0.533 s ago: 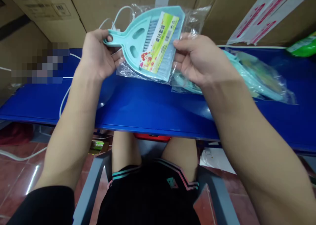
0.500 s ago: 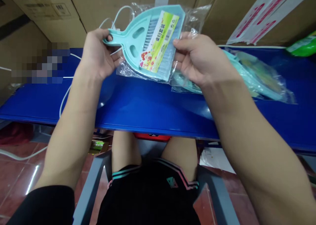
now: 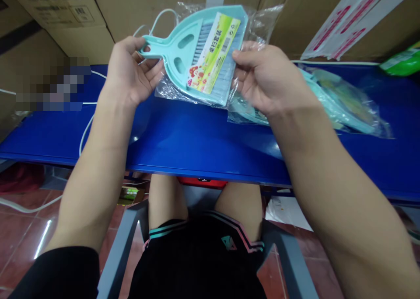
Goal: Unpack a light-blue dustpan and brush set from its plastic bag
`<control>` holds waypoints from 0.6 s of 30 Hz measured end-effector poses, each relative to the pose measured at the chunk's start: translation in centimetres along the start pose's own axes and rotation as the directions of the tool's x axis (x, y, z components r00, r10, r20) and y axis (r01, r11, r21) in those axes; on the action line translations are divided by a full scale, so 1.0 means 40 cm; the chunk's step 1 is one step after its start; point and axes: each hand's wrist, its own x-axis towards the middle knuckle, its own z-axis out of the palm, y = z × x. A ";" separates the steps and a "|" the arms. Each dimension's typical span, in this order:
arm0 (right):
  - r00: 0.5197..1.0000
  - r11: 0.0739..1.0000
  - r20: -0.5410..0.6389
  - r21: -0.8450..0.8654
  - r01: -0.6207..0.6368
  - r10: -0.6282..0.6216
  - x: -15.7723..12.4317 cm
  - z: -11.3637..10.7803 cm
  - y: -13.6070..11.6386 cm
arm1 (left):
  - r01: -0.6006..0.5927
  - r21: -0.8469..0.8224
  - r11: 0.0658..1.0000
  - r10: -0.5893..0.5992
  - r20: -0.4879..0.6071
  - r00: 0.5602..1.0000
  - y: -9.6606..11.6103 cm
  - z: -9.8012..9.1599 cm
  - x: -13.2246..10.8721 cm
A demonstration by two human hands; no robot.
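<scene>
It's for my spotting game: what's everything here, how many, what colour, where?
Dustpan: 1, mint, held, top middle
Brush: 1, bluish, on dustpan
Label: 1, multicoloured, across brush
Bag: 1, clear, around dustpan
Table: 1, blue, ahead
Wrapped dustpans: count unclear, mint, table right
Pack: 1, green, far right
Boxes: several, brown, behind table
Tape: several, whitish, on boxes
Cables: several, white, mostly left
Floor: 1, reddish, below
Sheet: 1, white, floor right
Chair: 1, grey, below
Shorts: 1, black, bottom middle
Legs: 2, bare, below
Arms: 2, bare, over table
Left hand: 1, bare, dustpan's narrow end
Right hand: 1, bare, dustpan's wide end
</scene>
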 end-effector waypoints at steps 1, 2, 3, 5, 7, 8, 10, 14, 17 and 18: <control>1.000 1.000 -0.009 0.010 -0.002 0.002 -0.004 0.004 0.000 | -0.003 0.000 1.000 0.003 -0.007 1.000 0.000 0.001 -0.001; 1.000 1.000 -0.015 0.017 0.003 -0.003 -0.008 0.008 0.000 | -0.004 0.001 1.000 0.004 -0.007 1.000 0.000 0.001 -0.001; 1.000 1.000 -0.025 0.023 0.015 -0.015 -0.012 0.012 0.001 | -0.007 0.003 1.000 0.007 -0.003 1.000 0.000 0.001 -0.001; 0.999 0.999 -0.037 0.020 0.038 -0.037 -0.017 0.017 0.002 | -0.011 0.004 1.000 0.011 0.004 1.000 -0.001 -0.001 0.002; 0.998 0.999 -0.036 0.005 0.048 -0.048 -0.019 0.018 0.001 | -0.015 0.001 1.000 0.015 0.004 1.000 -0.001 -0.003 0.004; 0.998 0.999 -0.034 0.001 0.045 -0.045 -0.018 0.017 0.000 | -0.012 0.000 1.000 0.012 0.003 1.000 -0.001 -0.003 0.005; 0.999 1.000 -0.030 0.005 0.031 -0.031 -0.016 0.014 -0.001 | -0.011 -0.001 1.000 0.011 -0.001 1.000 0.000 -0.002 0.004; 0.999 1.000 -0.027 0.014 0.024 -0.023 -0.016 0.012 0.000 | -0.013 0.025 1.000 0.013 -0.021 1.000 0.003 -0.001 -0.002; 0.999 0.999 -0.046 0.039 0.030 -0.029 -0.024 0.017 -0.005 | -0.120 0.126 0.985 0.121 -0.001 0.993 0.001 -0.009 0.000; 0.998 0.998 -0.049 0.059 0.034 -0.031 -0.029 0.019 -0.012 | -0.180 0.159 0.971 0.179 0.015 0.984 0.000 -0.012 0.002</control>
